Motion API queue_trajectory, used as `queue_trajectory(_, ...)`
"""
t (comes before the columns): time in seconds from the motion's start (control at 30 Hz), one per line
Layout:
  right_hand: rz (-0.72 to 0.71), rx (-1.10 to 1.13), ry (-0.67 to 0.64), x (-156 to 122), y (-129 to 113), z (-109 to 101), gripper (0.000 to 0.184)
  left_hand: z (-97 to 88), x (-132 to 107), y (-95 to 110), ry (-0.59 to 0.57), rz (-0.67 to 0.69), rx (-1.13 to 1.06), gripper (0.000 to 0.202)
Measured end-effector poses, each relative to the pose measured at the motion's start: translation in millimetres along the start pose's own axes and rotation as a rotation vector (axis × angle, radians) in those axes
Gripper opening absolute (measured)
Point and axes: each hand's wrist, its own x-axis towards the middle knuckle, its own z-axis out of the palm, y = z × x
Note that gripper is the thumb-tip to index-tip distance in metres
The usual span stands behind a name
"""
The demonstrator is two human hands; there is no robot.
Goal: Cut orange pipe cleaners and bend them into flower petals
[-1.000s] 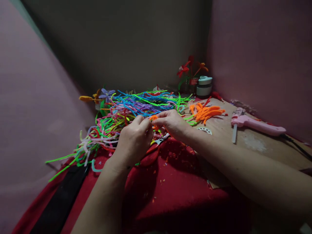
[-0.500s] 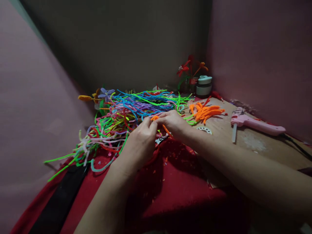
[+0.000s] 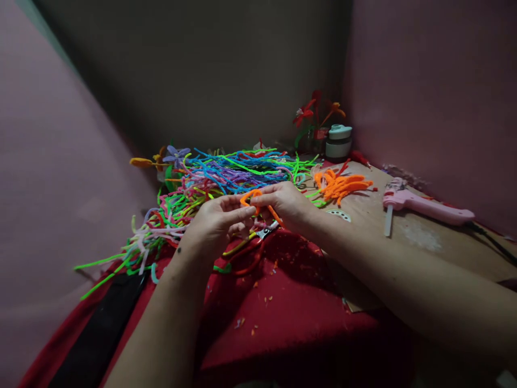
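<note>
An orange pipe cleaner [image 3: 251,195] is bent into a loop between my hands, and its loose end slants down past my right fingers. My left hand [image 3: 218,218] pinches the loop's left side between thumb and fingers. On the other side, my right hand [image 3: 281,202] is closed on the same pipe cleaner. Just below the hands lies a pair of scissors [image 3: 264,233] with a red and yellow handle. Behind them spreads a big pile of pipe cleaners [image 3: 242,170] in many colours. A bundle of orange pipe cleaners [image 3: 345,186] lies to the right.
A pink hot glue gun [image 3: 428,207] rests on the brown board [image 3: 420,253] at right. Pipe-cleaner flowers [image 3: 309,113] stand at the back beside a lidded jar [image 3: 338,143]. A long black object [image 3: 100,328] lies left on the red cloth [image 3: 299,318], which carries orange scraps.
My left hand has turned and shifted left, with its thumb now stretched toward my right hand. The orange pipe cleaner's loop shows more openly. More of the scissors is uncovered.
</note>
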Motion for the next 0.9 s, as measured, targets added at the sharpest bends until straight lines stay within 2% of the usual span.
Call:
queue_trajectory(0.07, 0.001, -0.007, -0.008, 0, 0, 0, 0.004, -3.4, 2, -3, -0.054, -0.004, -0.007, 0.036)
queue_trajectory(0.23, -0.005, 0.030, -0.041, -1, 0, 1, 0.003, 0.8, 3, -7, 0.019, 0.126, 0.029, 0.035)
queue_trajectory(0.37, 0.027, 0.132, -0.121, 0, 1, 0, 0.006, 5.5, 2, -7, -0.011, 0.185, 0.037, 0.032)
queue_trajectory(0.47, -0.002, 0.125, -0.112, 3, 2, -3, 0.007, 8.4, 2, -5, -0.018, 0.210, 0.067, 0.030)
queue_trajectory(0.6, 0.002, 0.139, -0.050, 4, 1, -4, 0.011, 11.8, 2, -5, -0.025, 0.190, 0.143, 0.035)
queue_trajectory(0.83, 0.043, 0.171, 0.019, 2, -3, 1, 0.017, 10.2, 2, -6, -0.173, 0.124, 0.301, 0.046)
queue_trajectory(0.9, 0.038, 0.167, 0.033, 1, -4, 1, 0.017, 9.5, 0, -2, -0.186, 0.090, 0.341, 0.042)
